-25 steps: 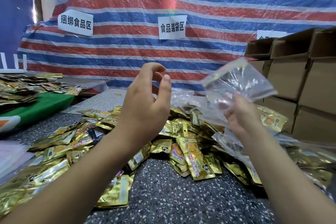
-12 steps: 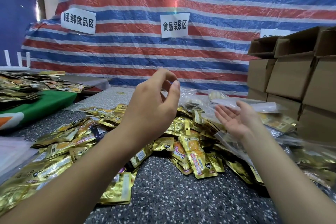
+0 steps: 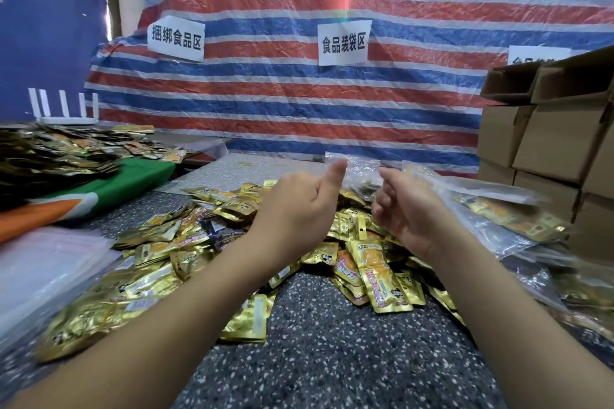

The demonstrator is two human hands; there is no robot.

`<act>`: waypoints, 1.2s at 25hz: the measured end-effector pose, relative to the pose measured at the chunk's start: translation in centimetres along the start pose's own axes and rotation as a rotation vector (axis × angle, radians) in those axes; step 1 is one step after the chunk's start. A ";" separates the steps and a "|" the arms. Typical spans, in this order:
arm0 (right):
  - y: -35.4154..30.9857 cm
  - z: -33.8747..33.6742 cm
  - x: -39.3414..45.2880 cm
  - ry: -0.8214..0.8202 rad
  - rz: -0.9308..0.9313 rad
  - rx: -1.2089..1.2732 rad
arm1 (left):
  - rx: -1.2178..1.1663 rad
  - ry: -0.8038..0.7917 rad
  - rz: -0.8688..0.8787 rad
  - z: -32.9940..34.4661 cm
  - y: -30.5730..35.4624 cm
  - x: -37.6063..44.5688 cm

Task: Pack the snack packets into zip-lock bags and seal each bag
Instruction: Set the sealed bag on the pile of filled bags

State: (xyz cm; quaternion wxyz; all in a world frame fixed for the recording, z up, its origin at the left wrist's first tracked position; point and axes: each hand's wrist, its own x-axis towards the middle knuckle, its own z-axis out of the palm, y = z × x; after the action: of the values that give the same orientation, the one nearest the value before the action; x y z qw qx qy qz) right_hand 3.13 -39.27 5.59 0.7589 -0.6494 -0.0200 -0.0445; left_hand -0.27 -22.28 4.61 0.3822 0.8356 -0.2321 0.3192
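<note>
Gold foil snack packets [image 3: 375, 269] lie in a loose heap across the speckled table [image 3: 332, 359]. My left hand [image 3: 299, 206] hovers over the heap with its back to me, thumb pointing up, fingers loosely curled and nothing visible in it. My right hand [image 3: 405, 209] hangs a short gap to its right, palm turned left, fingers relaxed and empty. Just behind both hands a clear zip-lock bag [image 3: 360, 169] lies on the heap. Filled zip-lock bags [image 3: 498, 209] are stacked at the right.
A stack of flat clear bags [image 3: 43, 262] sits at the left edge. Stacked cardboard boxes [image 3: 558, 143] wall off the right. At far left, a green cloth [image 3: 133, 179] and another pile of packets [image 3: 50, 156]. A striped tarp hangs behind.
My right hand held a clear bag up a second ago, let it go onto the right pile, and has come back toward the middle. My left hand has dropped lower over the heap.
</note>
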 end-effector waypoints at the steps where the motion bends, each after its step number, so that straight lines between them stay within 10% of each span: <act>1: 0.1 0.2 -0.4 0.002 -0.004 0.007 | 0.079 0.009 0.009 0.3 -0.3 -0.5; 11: 3.4 2.0 -6.7 0.103 -0.035 0.007 | 0.202 -0.127 -0.235 -1.5 -5.2 -5.5; 16: 8.2 3.2 -9.0 0.126 -0.539 -0.456 | 0.516 0.053 -0.288 -5.5 -11.6 -6.2; 21: 11.3 4.0 -9.2 -0.024 -0.614 -0.621 | 0.810 0.087 -0.607 -11.7 -18.5 -7.2; 30: 11.7 3.7 -9.0 -0.043 -0.619 -0.680 | 0.921 -0.187 -1.014 -15.0 -24.2 -9.9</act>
State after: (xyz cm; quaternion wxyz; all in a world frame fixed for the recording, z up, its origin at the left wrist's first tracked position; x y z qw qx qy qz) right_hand -4.59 -33.41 -6.17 0.4533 -0.8257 -0.2128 -0.2596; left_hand 2.84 5.46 -6.78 0.0689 0.9422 0.3142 0.0937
